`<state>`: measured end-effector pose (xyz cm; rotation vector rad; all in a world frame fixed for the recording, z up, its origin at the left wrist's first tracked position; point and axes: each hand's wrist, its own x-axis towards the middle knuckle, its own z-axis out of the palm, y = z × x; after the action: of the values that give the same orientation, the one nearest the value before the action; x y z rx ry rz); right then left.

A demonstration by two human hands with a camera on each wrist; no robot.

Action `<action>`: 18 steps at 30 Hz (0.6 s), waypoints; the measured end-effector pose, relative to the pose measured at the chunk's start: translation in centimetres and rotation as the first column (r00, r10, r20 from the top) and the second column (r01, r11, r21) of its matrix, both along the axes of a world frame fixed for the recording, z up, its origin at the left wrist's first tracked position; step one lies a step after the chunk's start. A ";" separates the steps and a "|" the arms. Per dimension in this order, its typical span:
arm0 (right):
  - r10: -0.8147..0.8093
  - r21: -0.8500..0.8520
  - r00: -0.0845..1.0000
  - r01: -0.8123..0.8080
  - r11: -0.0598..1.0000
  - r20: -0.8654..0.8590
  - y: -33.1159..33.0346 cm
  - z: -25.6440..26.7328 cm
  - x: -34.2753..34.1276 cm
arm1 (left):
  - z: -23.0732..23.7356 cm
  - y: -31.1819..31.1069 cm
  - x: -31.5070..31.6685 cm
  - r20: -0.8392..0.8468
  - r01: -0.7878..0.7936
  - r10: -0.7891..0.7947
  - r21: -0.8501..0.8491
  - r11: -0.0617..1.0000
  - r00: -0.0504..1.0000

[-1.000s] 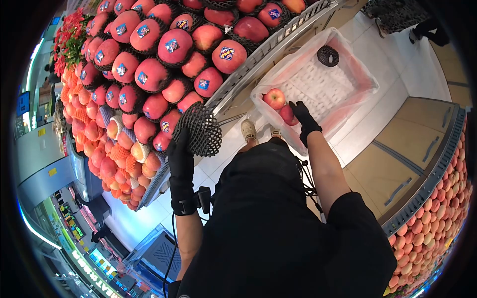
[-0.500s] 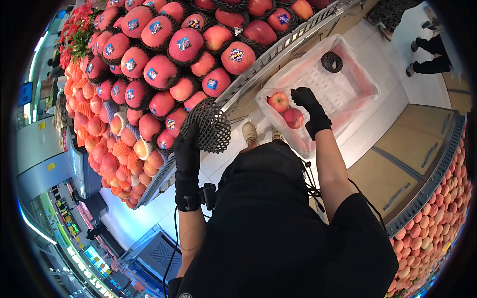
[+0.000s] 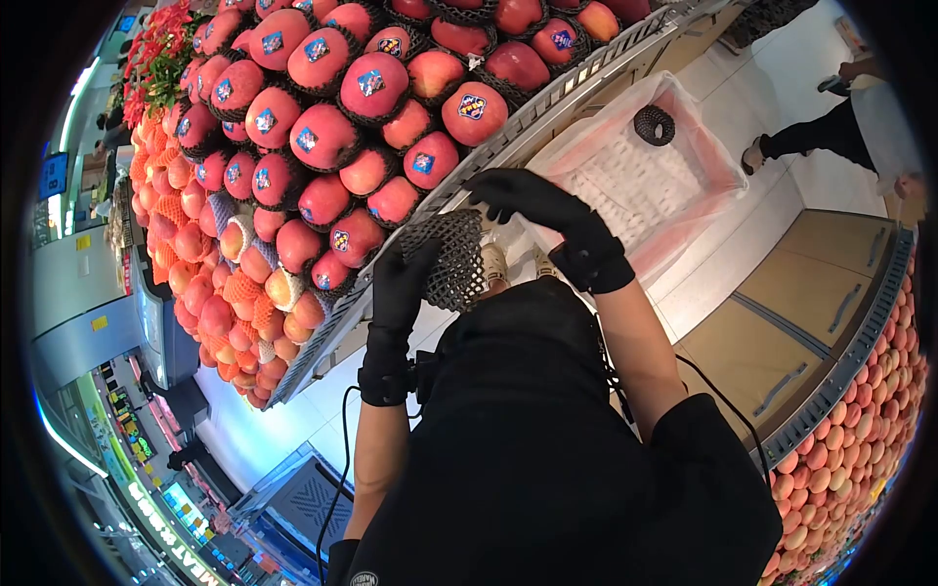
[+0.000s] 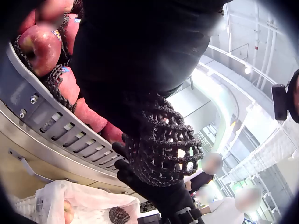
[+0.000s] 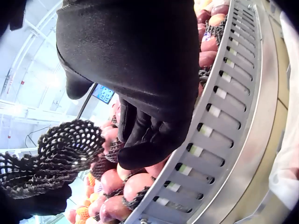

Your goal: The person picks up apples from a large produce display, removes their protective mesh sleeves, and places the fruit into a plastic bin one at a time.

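My left hand (image 3: 399,285), in a black glove, grips a black foam fruit net (image 3: 457,262) beside the front edge of the apple display. The net hangs spread and hollow, its mesh showing light through it in the left wrist view. Close to its right, my gloved right hand (image 3: 549,207) hovers with loosely bent fingers and holds nothing. Red apples (image 3: 374,86) with blue stickers, many in black nets, are piled beyond the left hand. In the left wrist view an apple (image 4: 68,213) sits inside the lined crate (image 4: 96,192); in the head view my right arm hides that corner.
The display's slotted grey rail (image 3: 523,122) runs diagonally beside both hands. A second black net (image 3: 654,126) lies in the crate. Cabinets (image 3: 782,283) and a fruit bin (image 3: 840,459) stand at right. A passer-by's leg (image 3: 811,145) shows near the crate.
My right hand has left the apples in the crate and come up and left, towards the net. The left hand has shifted slightly right with the net. A passer-by has come nearer the crate.
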<state>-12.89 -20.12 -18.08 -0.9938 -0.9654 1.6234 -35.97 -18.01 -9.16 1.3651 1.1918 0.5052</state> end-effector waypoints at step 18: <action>-0.031 0.008 0.952 0.030 1.000 0.304 -0.8 0.1 2.0 | -0.4 -0.5 -1.8 -0.015 0.068 -0.071 -0.147 0.987 0.997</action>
<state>-10.87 -20.97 -17.93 -1.2755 -1.1504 1.4674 -37.80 -18.53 -9.53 1.2831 1.1697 0.3480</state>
